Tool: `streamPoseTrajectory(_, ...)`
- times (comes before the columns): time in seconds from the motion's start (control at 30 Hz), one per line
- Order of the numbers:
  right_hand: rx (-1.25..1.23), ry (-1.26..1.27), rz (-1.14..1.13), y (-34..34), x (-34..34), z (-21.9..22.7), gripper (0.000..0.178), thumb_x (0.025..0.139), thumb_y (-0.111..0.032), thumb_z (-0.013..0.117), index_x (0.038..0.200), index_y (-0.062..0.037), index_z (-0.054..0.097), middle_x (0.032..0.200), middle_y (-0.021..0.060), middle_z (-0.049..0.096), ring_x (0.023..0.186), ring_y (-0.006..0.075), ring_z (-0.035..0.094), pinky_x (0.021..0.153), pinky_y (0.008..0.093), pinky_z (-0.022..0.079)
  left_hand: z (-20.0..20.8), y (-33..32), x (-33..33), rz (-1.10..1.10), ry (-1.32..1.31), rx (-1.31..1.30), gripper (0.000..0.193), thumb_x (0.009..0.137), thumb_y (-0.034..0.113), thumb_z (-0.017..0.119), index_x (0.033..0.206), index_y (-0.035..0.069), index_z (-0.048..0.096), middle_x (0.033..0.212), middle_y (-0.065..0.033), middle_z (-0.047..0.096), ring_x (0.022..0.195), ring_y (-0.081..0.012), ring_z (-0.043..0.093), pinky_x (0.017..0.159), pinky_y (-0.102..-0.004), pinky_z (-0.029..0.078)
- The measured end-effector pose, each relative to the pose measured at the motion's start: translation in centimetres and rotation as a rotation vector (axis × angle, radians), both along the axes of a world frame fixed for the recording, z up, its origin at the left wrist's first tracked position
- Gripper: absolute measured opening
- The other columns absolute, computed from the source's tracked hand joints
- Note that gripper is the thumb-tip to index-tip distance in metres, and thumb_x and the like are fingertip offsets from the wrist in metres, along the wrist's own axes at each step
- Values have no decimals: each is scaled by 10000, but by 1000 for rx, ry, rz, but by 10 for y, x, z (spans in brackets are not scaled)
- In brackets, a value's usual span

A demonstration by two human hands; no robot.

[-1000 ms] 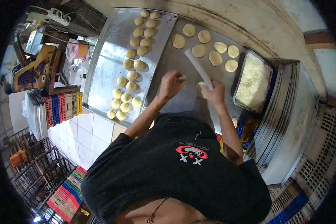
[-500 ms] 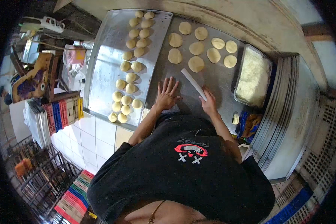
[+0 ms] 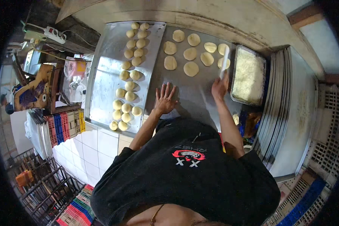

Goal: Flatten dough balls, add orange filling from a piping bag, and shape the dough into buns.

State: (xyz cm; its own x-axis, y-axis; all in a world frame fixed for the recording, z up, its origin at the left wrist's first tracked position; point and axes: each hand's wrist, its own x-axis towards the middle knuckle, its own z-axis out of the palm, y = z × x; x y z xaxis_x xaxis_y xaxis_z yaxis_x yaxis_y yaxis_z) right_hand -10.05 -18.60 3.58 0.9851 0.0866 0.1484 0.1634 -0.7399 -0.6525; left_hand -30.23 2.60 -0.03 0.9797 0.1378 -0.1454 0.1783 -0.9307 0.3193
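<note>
My right hand [image 3: 220, 87] is closed round the near end of a slim white rod [image 3: 225, 62], which looks like a thin rolling pin. The rod points away from me, in front of the rightmost flattened dough rounds [image 3: 220, 63]; whether it touches them I cannot tell. My left hand [image 3: 164, 101] rests flat on the metal worktop [image 3: 194, 90] with its fingers spread, holding nothing. Beyond it several pale dough discs [image 3: 191, 69] lie in loose rows. To the left, a large metal tray [image 3: 101, 75] carries several round dough balls [image 3: 130, 96].
A metal pan [image 3: 232, 98] of pale crumbly or powdery stuff [image 3: 248, 77] stands right of the discs. Stacked metal trays [image 3: 282, 101] lean beyond it. A small dough lump [image 3: 235, 119] lies near a blue package [image 3: 243, 122]. A power strip [image 3: 55, 35] hangs at the far left.
My right hand has moved right and swung the rod from pointing far left to pointing nearly straight away, over the right-hand discs. My left hand stays flat; the view has shifted slightly.
</note>
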Motion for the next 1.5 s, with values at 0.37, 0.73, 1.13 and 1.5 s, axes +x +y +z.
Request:
streamPoseTrajectory(0.37,132,102,269,112,8,-10,563,861,-22,503,1381,54,302,1260,311,458,1186,474,437,1010,482,365,-2,0,2,22,-41,3,835,838,517,582,1516,210,203,1581,-148,108,1454,-370,78,1121,-624,58)
streamPoseTrajectory(0.73,-109,358,347,167,-9,-21,598,875,-120,544,1432,-90,327,1141,259,559,1059,445,551,886,510,442,4,0,1,25,72,-3,824,849,512,577,1519,230,190,1585,-131,95,1458,-357,65,1119,-623,48)
streamPoseTrajectory(1.13,-380,262,607,56,-52,-13,563,931,-114,505,1455,-247,350,1114,253,611,972,440,602,771,518,485,-6,-5,-3,71,-70,-59,831,833,457,612,1515,234,194,1588,-127,93,1462,-343,59,1124,-624,37)
streamPoseTrajectory(1.5,-315,165,539,59,-53,-37,585,897,-81,529,1441,-246,391,1041,223,630,930,418,617,779,475,501,19,38,15,211,-221,-722,491,786,204,656,1248,88,541,1271,-206,523,1181,-400,484,1002,-500,380)
